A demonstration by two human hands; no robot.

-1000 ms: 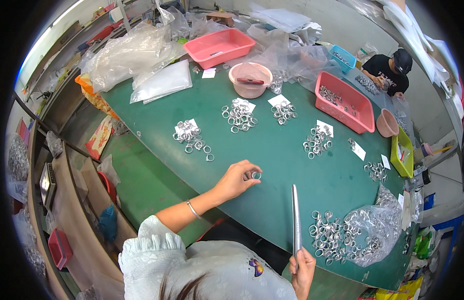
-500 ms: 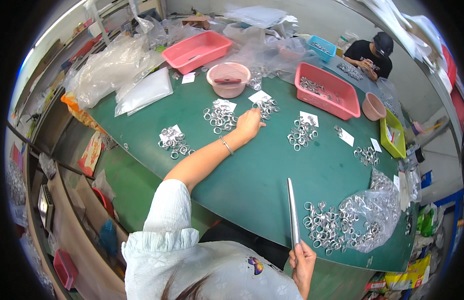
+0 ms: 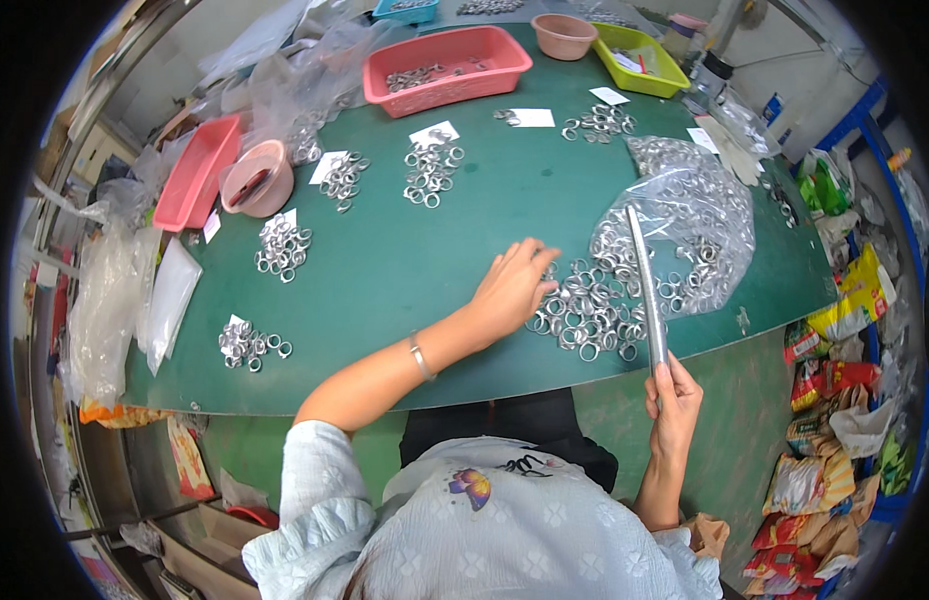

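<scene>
My left hand (image 3: pixel 510 287), with a bracelet at the wrist, reaches over the green table to the left edge of a loose pile of silver rings (image 3: pixel 590 315). Its fingers are stretched out and slightly blurred, with nothing seen in them. Upright in my right hand (image 3: pixel 675 398) is a tapered metal ring mandrel (image 3: pixel 647 290), gripped by its thick lower end. No ring shows on the rod. Behind it lies a clear plastic bag (image 3: pixel 720 200) full of rings, its mouth beside the loose pile.
Small ring heaps with white paper slips stand across the table, including a left heap (image 3: pixel 247 345) and a middle heap (image 3: pixel 432 172). Farther back are a pink tray (image 3: pixel 450 95) holding rings, a green basket (image 3: pixel 640 75) and a pink bowl (image 3: pixel 270 190). Packages (image 3: pixel 810 480) crowd the right.
My left hand has left a far ring heap and come back right to the loose pile. The view has swung right; my right hand still holds the ring mandrel. The co-worker is out of view.
</scene>
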